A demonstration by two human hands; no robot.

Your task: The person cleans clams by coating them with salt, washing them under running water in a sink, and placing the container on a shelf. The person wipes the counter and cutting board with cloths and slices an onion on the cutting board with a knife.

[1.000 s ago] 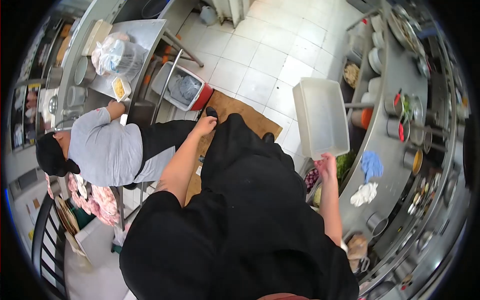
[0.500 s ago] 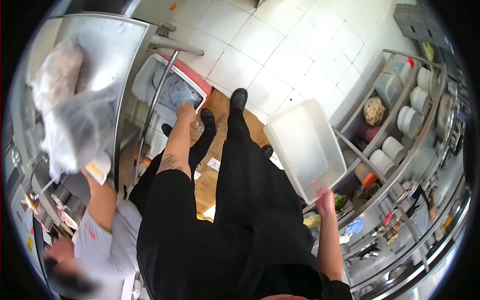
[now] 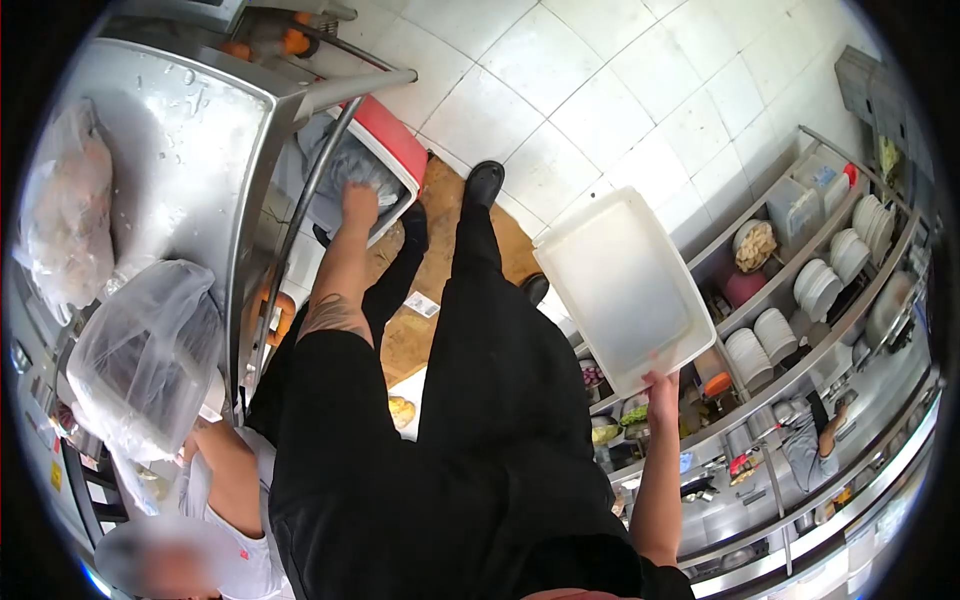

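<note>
My left hand (image 3: 360, 206) reaches down into a red-and-white cooler box (image 3: 390, 135) on the floor. Its fingers are closed on the bunched clear plastic bag (image 3: 368, 176) inside; the fingertips are partly hidden. My right hand (image 3: 660, 388) grips the near edge of an empty translucent plastic tub (image 3: 630, 290), thumb over the rim. The tub hangs tilted in the air at my right side, its open top facing me.
A steel counter (image 3: 200, 110) at left bears a bag of food (image 3: 75, 215) and a clear plastic bag (image 3: 150, 345). A co-worker (image 3: 225, 480) stands there. A metal rail (image 3: 310, 210) crosses beside the cooler. Shelves at right hold stacked white bowls (image 3: 750, 355) and a bowl of pale pieces (image 3: 755, 245).
My left hand has gone slightly deeper into the cooler. The tub has shifted a little right in my right hand. My view has turned, and the co-worker's arm has moved lower.
</note>
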